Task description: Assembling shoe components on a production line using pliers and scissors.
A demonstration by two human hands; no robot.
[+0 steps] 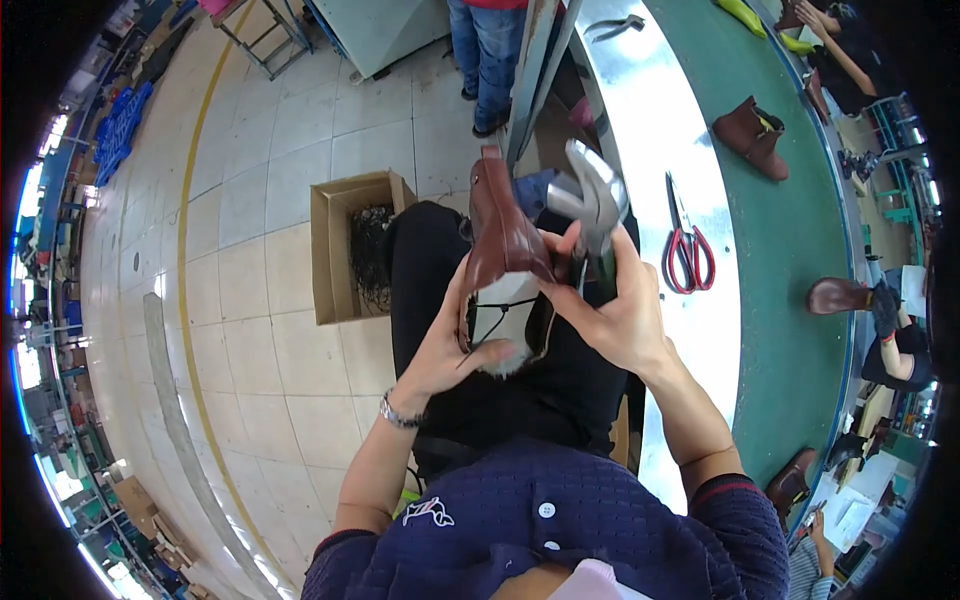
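Observation:
A brown leather boot upper (497, 225) is held above my lap, with its pale inner part and a thin black cord facing me. My left hand (440, 345) is closed around the boot's left side, the thumb lying across the pale part. My right hand (620, 315) grips a silver metal tool that looks like pincers (592, 195), its head pointing up and away. The fingers of this hand also touch the boot's right edge. The tool's handles are mostly hidden in my palm. Red-handled scissors (688, 255) lie on the metal ledge to the right.
Beyond the shiny metal ledge (700, 350) runs a green belt (780, 230) carrying a brown boot (752, 138). Pincers (615, 27) rest at the ledge's far end. A cardboard box (335, 300) of black cords stands left of my legs. Co-workers are across the belt; one person stands ahead.

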